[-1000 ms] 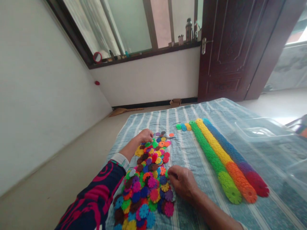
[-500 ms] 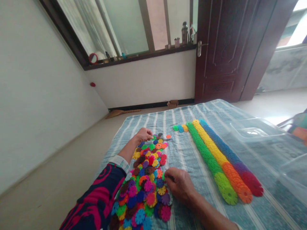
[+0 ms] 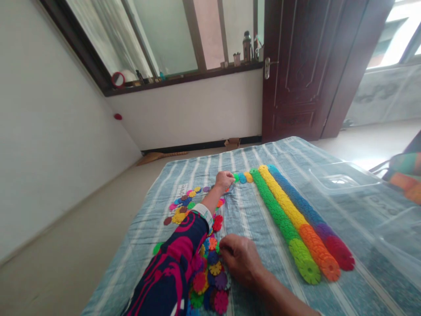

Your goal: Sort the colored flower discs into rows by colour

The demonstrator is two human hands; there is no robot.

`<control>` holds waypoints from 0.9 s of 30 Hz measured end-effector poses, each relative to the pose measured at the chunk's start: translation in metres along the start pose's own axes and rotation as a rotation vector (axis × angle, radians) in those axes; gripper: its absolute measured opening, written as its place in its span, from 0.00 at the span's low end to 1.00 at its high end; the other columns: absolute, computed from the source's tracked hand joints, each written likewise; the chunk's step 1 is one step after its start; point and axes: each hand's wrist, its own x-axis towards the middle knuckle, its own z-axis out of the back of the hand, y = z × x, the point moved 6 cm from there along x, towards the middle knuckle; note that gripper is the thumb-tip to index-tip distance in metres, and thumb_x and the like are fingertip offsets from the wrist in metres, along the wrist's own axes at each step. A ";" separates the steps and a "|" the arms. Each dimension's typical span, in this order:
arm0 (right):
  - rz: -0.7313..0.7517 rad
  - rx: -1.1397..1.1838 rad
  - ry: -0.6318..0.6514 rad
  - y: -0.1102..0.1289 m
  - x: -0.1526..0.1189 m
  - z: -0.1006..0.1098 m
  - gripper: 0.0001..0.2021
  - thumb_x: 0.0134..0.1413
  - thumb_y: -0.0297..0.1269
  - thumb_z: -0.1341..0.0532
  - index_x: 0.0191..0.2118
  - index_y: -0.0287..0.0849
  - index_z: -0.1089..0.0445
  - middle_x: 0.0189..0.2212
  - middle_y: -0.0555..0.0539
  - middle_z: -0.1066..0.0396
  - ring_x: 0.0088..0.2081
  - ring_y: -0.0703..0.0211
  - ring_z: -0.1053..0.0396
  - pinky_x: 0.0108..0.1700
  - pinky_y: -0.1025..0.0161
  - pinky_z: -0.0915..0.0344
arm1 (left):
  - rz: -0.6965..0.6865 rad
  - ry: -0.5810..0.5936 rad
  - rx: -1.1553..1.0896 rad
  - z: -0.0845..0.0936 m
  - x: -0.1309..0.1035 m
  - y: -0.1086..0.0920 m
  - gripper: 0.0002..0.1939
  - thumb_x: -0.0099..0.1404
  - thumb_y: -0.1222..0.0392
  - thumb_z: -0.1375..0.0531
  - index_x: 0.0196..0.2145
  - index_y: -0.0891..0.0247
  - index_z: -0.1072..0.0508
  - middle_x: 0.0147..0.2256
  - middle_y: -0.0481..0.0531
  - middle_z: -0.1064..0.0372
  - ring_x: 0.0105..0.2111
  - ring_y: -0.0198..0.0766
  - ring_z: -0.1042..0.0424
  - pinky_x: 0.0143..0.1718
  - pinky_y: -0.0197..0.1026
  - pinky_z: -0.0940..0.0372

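My left hand [image 3: 225,180] reaches to the back, its fingers pinched at a green disc [image 3: 236,177] beside a blue disc [image 3: 242,178] and a yellow disc [image 3: 249,177]. Closed fingers of my right hand [image 3: 241,259] rest at the right edge of the mixed pile of notched discs [image 3: 215,268], by a green disc [image 3: 217,247]. My left sleeve hides part of the pile. Rows of overlapping discs lie to the right: a green row [image 3: 276,210], a yellow and orange row [image 3: 292,208], and a blue, purple and red row [image 3: 305,208].
The discs lie on a striped blue cloth [image 3: 243,210]. Clear plastic containers [image 3: 345,175] stand at the right. Behind are a dark red door [image 3: 296,109], a window ledge [image 3: 184,79] with small items, and a cardboard box [image 3: 232,144] on the floor.
My left hand has moved right, from the pile's far end to the small discs by the green row. My right hand stays by the pile. The view has shifted slightly.
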 end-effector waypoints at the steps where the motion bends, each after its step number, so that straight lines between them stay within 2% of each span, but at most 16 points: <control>1: -0.001 0.001 0.001 0.000 0.000 0.000 0.07 0.50 0.29 0.43 0.29 0.43 0.28 0.26 0.51 0.28 0.28 0.64 0.34 0.29 0.67 0.51 | -0.004 -0.009 0.011 -0.001 0.002 0.001 0.06 0.46 0.70 0.40 0.25 0.68 0.25 0.15 0.43 0.37 0.17 0.28 0.38 0.22 0.31 0.44; 9: 0.000 0.002 0.012 0.001 0.000 0.001 0.08 0.51 0.29 0.44 0.29 0.43 0.28 0.25 0.51 0.28 0.28 0.65 0.34 0.28 0.68 0.51 | -0.059 -0.058 0.108 -0.008 0.012 0.004 0.07 0.46 0.70 0.39 0.26 0.67 0.23 0.20 0.46 0.31 0.23 0.31 0.33 0.26 0.32 0.41; 18: 0.003 0.004 0.007 0.003 0.001 0.002 0.08 0.51 0.28 0.44 0.29 0.43 0.28 0.25 0.51 0.28 0.27 0.65 0.34 0.28 0.68 0.52 | -0.123 -0.090 0.211 -0.004 0.008 -0.003 0.12 0.47 0.68 0.39 0.32 0.67 0.23 0.28 0.50 0.27 0.30 0.34 0.30 0.34 0.35 0.38; 23: 0.006 -0.009 0.008 0.003 0.000 0.002 0.08 0.49 0.27 0.44 0.29 0.43 0.28 0.26 0.51 0.28 0.28 0.65 0.34 0.29 0.68 0.52 | -0.119 -0.092 0.258 0.008 0.002 -0.003 0.13 0.48 0.67 0.39 0.34 0.68 0.23 0.31 0.52 0.26 0.32 0.36 0.30 0.36 0.35 0.37; 27: -0.001 -0.007 0.012 0.002 0.000 0.001 0.07 0.51 0.29 0.44 0.29 0.43 0.29 0.26 0.51 0.28 0.28 0.65 0.34 0.29 0.68 0.52 | -0.100 -0.032 0.284 0.031 -0.002 0.000 0.11 0.50 0.65 0.39 0.33 0.68 0.23 0.29 0.50 0.27 0.30 0.34 0.30 0.33 0.34 0.38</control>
